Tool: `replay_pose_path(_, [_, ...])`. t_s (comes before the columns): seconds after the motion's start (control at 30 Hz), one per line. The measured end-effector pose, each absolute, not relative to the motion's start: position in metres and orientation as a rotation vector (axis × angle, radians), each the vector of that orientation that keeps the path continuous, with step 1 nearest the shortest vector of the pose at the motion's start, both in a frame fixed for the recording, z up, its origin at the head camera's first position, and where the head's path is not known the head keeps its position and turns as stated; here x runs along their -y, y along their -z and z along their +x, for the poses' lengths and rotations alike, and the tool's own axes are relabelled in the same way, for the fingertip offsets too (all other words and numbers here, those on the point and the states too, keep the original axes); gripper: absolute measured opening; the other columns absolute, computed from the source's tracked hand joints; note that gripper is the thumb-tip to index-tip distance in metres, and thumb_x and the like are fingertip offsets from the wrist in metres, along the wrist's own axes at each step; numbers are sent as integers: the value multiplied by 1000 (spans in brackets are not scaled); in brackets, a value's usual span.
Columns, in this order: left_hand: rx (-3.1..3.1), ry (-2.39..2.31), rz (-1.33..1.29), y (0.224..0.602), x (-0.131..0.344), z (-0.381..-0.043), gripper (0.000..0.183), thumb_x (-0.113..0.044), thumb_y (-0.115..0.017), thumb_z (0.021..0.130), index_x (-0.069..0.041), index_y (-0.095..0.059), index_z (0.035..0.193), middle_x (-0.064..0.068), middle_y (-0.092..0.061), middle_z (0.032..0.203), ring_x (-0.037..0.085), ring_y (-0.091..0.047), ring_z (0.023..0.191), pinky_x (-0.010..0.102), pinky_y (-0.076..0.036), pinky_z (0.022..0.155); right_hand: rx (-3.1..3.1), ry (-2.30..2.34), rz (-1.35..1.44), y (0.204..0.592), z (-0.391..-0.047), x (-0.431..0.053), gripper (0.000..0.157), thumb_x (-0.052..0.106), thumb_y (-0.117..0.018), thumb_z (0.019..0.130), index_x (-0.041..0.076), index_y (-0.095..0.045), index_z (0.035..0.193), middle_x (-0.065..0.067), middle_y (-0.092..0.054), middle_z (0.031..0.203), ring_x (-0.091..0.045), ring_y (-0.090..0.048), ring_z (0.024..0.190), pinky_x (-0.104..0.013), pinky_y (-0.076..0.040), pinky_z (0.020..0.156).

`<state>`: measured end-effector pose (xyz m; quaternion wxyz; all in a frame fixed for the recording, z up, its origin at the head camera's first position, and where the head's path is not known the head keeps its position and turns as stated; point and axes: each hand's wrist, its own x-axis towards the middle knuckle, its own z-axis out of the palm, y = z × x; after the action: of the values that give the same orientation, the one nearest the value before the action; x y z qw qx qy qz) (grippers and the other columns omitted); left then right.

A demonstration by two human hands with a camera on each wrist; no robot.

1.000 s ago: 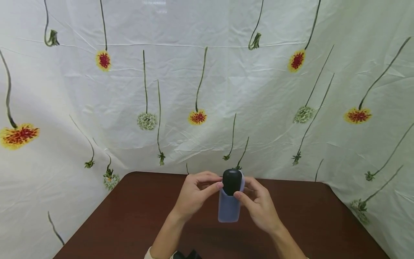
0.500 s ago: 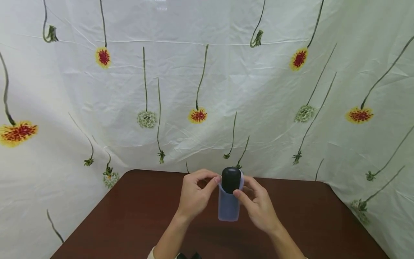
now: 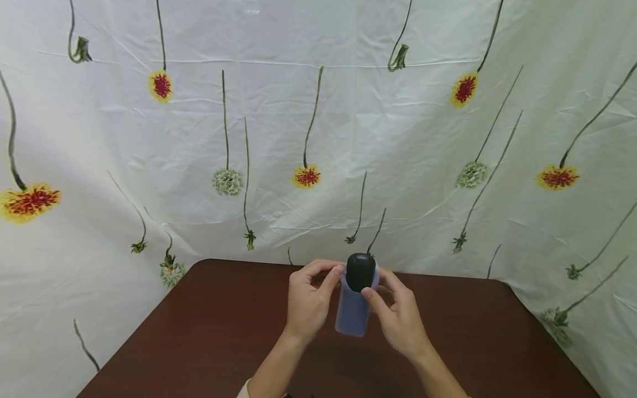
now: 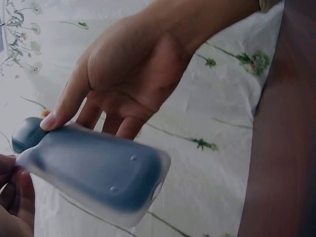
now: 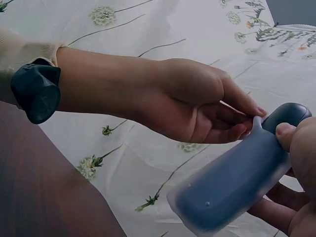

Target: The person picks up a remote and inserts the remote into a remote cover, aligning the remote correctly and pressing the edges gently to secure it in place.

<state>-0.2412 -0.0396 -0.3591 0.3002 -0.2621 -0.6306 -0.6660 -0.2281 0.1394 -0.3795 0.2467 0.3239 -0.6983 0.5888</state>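
Above the table, both hands hold a translucent bluish sleeve (image 3: 352,315) with a dark, smooth, rounded object (image 3: 360,271) inside it; the object's top end sticks out of the mouth. My left hand (image 3: 309,301) pinches the sleeve's rim between thumb and fingertips. In the right wrist view the left hand (image 5: 197,106) pulls that rim (image 5: 257,123) outward into a small peak. My right hand (image 3: 400,315) grips the sleeve from the other side, thumb at the mouth beside the dark object and fingers behind. In the left wrist view the right hand's thumb (image 4: 58,114) presses near the rim.
A dark reddish-brown table (image 3: 209,320) with rounded far corners lies beneath the hands. Behind it hangs a white cloth (image 3: 278,121) printed with flowers. A dark device (image 5: 39,94) is strapped at the left wrist over a light sleeve cuff (image 5: 29,54).
The left thumb has moved up onto the sleeve's rim, closing against the fingers, and the left hand has shifted slightly right. The sleeve now leans, its top further right.
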Motion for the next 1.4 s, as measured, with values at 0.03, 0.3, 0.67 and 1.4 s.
replay_pose_path(0.03, [1695, 1765, -703, 360, 40, -242, 5, -5, -75, 96, -3, -79, 98, 8, -73, 92, 25, -69, 75, 35, -60, 69, 1903, -1614, 869, 380, -229, -140, 35, -7, -65, 98, 6, -63, 131, -12, -69, 117, -30, -72, 100, -41, -62, 65])
replay_pose_path(0.3, [1710, 1696, -828, 360, 53, -249, 16, 3, -73, 94, -5, -78, 107, 8, -68, 98, 22, -67, 85, 29, -58, 71, 1921, -1653, 909, 379, -229, -144, 34, -7, -64, 99, 4, -62, 130, -15, -66, 120, -29, -71, 105, -41, -62, 74])
replay_pose_path(0.67, [1855, 1714, -1131, 357, 68, -249, 14, 1, -64, 100, 1, -78, 105, 8, -69, 99, 23, -67, 91, 39, -60, 81, 1933, -1550, 958, 375, -228, -147, 41, -8, -63, 99, 8, -61, 137, -9, -68, 121, -30, -70, 107, -39, -59, 84])
replay_pose_path(1.4, [1961, 1848, -1144, 349, 81, -251, 6, -1, -75, 94, 0, -80, 98, 8, -68, 88, 17, -61, 70, 31, -54, 62, 1948, -1436, 986, 375, -226, -146, 47, -7, -66, 97, 8, -59, 141, -7, -70, 125, -22, -69, 107, -36, -61, 76])
